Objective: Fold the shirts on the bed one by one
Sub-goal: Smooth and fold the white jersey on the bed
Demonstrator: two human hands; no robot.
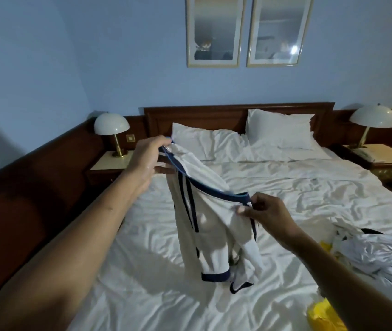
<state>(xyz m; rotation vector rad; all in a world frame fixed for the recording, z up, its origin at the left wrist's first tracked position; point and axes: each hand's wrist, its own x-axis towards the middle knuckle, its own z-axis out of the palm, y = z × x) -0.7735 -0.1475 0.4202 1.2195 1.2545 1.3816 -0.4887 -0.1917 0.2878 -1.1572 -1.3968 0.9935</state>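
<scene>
Held white shirt up above the bed, pinched by navy trim (probably the collar) in left hand and right hand; needed spreading flat there next.

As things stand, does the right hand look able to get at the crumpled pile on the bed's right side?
Probably not yet: the right hand pinches the white shirt by its navy edge. Nothing lies between it and the crumpled pile, so letting go should free it.
</scene>
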